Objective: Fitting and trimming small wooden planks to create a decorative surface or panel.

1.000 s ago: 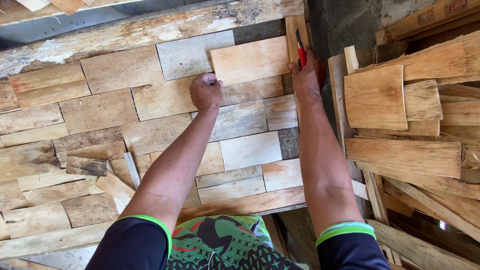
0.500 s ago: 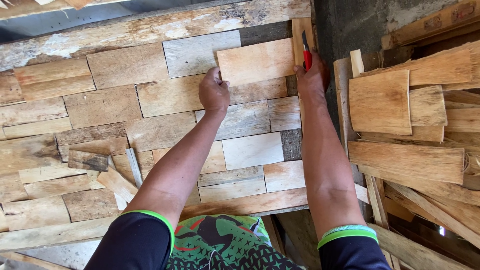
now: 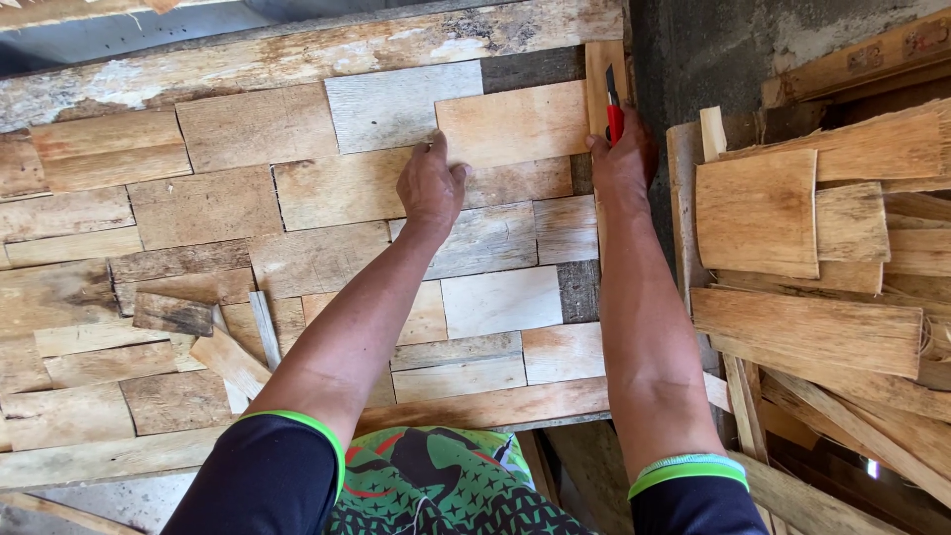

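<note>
A light wooden veneer piece (image 3: 515,124) lies near the top right of a panel covered with patched wooden pieces (image 3: 208,208). My left hand (image 3: 431,186) presses flat on the lower left corner of that piece. My right hand (image 3: 624,159) sits at its right edge and grips a red utility knife (image 3: 614,109), blade pointing away from me along a narrow upright wooden strip (image 3: 601,69).
A rough weathered beam (image 3: 297,54) borders the panel's far side. Loose offcut strips (image 3: 228,352) lie on the panel at lower left. A stack of veneer sheets (image 3: 792,248) stands to the right, past a dark concrete gap (image 3: 713,50).
Both hands have stayed on the veneer piece. The view has shifted slightly, and the left hand has slid a little toward the piece's corner.
</note>
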